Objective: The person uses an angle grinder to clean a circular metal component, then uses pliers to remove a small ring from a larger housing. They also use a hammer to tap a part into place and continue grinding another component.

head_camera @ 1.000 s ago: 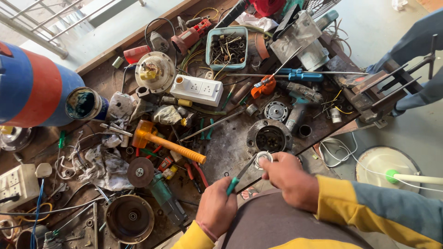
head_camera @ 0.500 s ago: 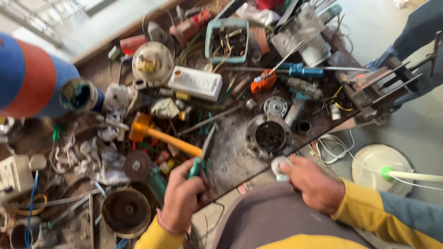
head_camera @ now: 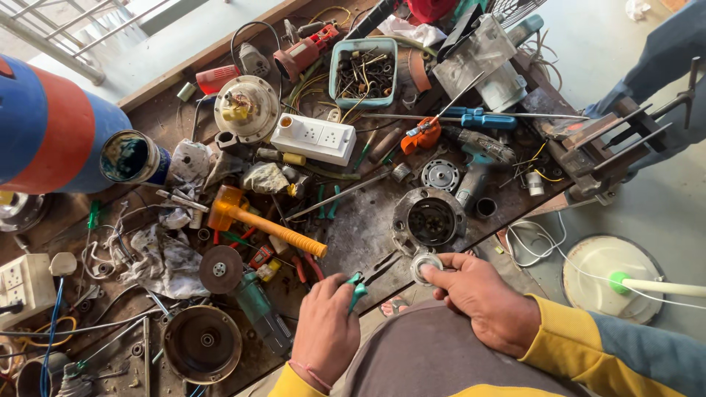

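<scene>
Right grip (head_camera: 482,298) around bearing (head_camera: 424,266), pliers (head_camera: 362,283) alongside.

Single head view, worn on the person's head, looking steeply down and a bit forward over the lap onto the workbench (head_camera: 368,228). Close range: left hand (head_camera: 323,334) and right hand (head_camera: 485,301) sit at the bottom centre, nearest the lens, the right hand's fingertips on a small metal ring (head_camera: 425,266); the bench clutter spreads away above and to both sides of that grip, the floor (head_camera: 647,198) off to its right. No second view, so nothing is shared between views.
</scene>
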